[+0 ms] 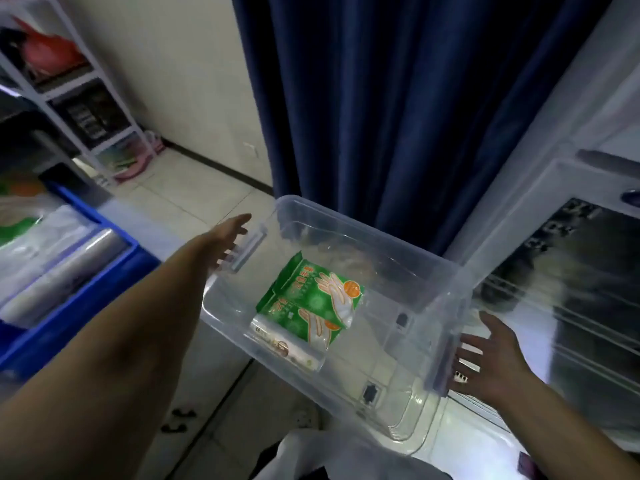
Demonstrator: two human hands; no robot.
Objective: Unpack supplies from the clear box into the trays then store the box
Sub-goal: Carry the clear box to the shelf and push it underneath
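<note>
The clear box [346, 306] sat between the two hands, tilted, with its far corner toward the blue curtain [398, 98]. The left hand [228, 237] was at the box's left end, fingers spread and loose beside the latch handle [247, 249]; whether they touched it could not be told, though they were not clenched on it. The right hand [491, 362] lay open at the right end, palm toward the box, fingers splayed against or just beside the right handle [445, 365]. Inside the box, nearer the left hand, lay two green packets [311, 299] printed with glove outlines, one overlapping the other, and a small white packet [284, 348] just beside them on the near side. To the left of the left forearm stood a blue tray [86, 271] holding clear plastic-wrapped rolls [62, 265]. Beyond the right hand a white unit [561, 216] with a dark glass panel was visible. A white shelf [69, 81] stood far left by the wall.
</note>
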